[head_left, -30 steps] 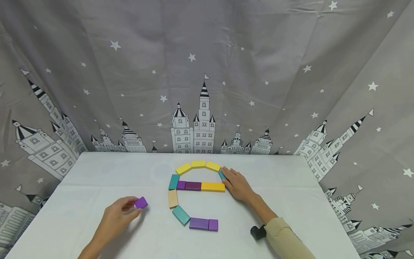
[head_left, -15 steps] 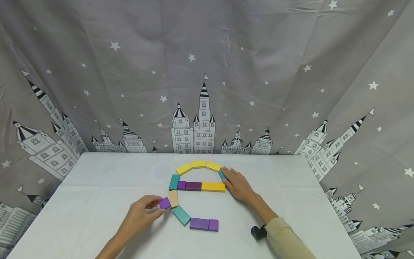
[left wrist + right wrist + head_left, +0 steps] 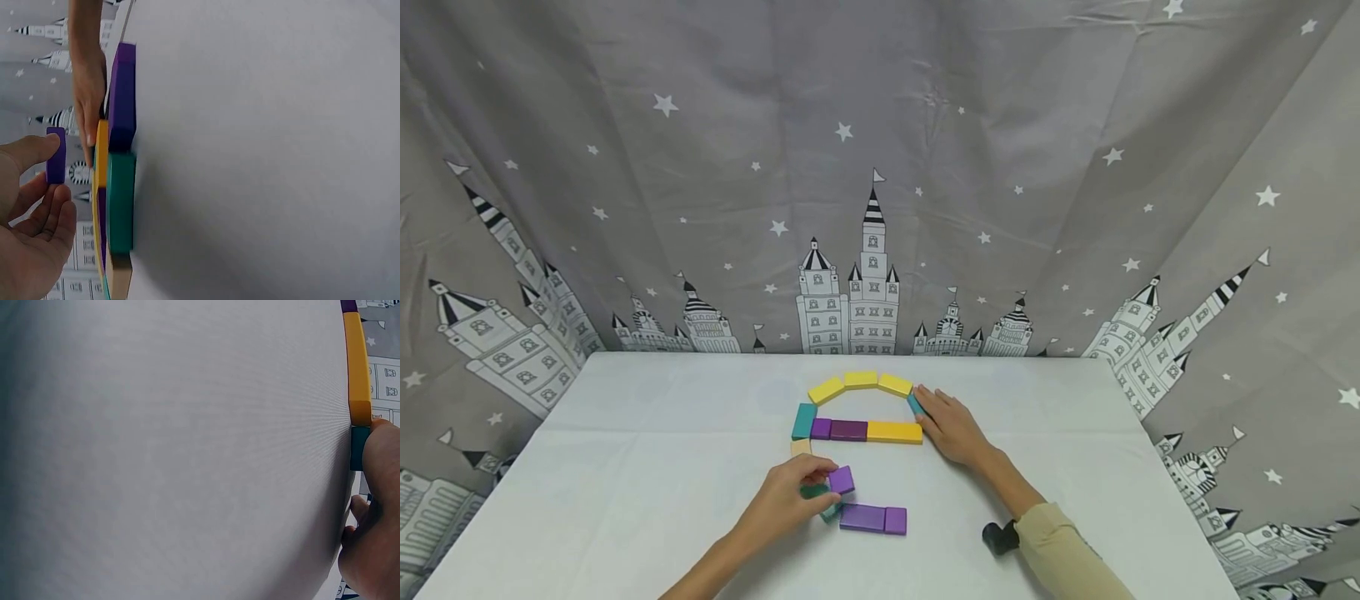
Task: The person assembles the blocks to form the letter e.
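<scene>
My left hand (image 3: 784, 502) pinches a small purple block (image 3: 842, 480) between thumb and fingers, raised over the lower part of a block outline on the white table. In the left wrist view the held block (image 3: 57, 162) shows edge-on. Beneath that hand a teal block (image 3: 831, 514) and a tan block (image 3: 801, 447) are partly hidden. Just to their right lie a longer purple block (image 3: 862, 518) and a small purple one (image 3: 895, 521). My right hand (image 3: 955, 432) rests with fairly straight fingers on a teal block (image 3: 915, 405); its thumb touches that block in the right wrist view.
Yellow blocks (image 3: 861, 380) arc along the top of the outline. A row of a small purple, a dark purple (image 3: 848, 431) and an orange-yellow block (image 3: 894, 432) crosses its middle. A black device (image 3: 999, 539) sits at the right sleeve. A grey castle-print curtain (image 3: 970, 167) hangs behind.
My left hand has carried the small purple block rightward, from the left of the outline to above its lower part. My right hand has stayed in place.
</scene>
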`<state>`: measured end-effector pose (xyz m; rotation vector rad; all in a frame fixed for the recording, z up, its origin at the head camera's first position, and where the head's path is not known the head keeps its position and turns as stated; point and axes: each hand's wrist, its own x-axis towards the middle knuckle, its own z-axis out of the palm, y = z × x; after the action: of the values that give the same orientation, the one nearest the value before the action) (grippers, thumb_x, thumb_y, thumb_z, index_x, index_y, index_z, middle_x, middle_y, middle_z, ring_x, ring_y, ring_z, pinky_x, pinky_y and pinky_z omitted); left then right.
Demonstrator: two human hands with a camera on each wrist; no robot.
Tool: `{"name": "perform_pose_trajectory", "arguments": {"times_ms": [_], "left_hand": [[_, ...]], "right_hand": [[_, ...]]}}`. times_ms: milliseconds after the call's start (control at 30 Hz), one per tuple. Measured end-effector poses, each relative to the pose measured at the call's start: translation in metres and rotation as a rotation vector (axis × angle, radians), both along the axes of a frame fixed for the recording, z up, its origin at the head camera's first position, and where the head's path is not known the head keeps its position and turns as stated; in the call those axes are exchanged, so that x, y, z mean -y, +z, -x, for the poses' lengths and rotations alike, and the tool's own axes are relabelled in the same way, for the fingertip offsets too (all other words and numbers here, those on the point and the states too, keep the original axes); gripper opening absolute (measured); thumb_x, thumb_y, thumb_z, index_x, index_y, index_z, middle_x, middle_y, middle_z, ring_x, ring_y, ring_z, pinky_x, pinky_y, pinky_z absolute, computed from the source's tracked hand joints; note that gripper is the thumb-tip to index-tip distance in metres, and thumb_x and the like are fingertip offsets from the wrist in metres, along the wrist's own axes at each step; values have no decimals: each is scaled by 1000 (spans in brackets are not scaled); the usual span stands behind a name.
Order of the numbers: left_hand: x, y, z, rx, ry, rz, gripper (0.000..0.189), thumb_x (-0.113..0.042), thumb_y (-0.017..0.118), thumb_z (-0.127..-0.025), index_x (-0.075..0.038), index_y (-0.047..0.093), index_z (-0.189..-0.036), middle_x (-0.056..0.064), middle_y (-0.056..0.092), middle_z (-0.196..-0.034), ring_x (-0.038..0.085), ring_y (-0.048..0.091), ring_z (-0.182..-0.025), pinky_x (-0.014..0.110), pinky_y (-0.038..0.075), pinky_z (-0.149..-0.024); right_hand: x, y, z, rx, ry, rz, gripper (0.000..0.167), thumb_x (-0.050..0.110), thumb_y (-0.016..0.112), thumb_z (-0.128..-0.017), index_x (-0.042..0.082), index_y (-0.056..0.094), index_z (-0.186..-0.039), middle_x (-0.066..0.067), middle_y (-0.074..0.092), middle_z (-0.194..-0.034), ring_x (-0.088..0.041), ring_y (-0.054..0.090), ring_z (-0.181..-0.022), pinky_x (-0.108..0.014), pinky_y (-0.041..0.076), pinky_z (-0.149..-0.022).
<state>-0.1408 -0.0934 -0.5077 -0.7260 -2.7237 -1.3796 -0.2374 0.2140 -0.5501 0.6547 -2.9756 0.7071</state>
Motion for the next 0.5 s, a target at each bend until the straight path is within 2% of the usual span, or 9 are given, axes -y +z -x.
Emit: {"name": "perform_pose_trajectory", "arguments": {"times_ms": [233,500], "left_hand": [[-30,-6,0,12,-120,12,30,-14,83,-83,-5,71,-109,-1,67,-101,19,64,-88,30,57,-78],[-56,-15,1,82,-226,28,31,-16,82,-84,-7,71,-112,-4,66,-103,8,61,-92,24,55,-82]], "right_hand": [[0,1,0,-7,-1,0,53,28,44,-108,6,36,-154,-10,36,-157,-38,32,-143,-54,26,-116],[0,1,-1,-10,-2,-2,53,28,45,-107,6,36,-154,-11,37,-157,-38,34,-142,-55,26,-115]]}}
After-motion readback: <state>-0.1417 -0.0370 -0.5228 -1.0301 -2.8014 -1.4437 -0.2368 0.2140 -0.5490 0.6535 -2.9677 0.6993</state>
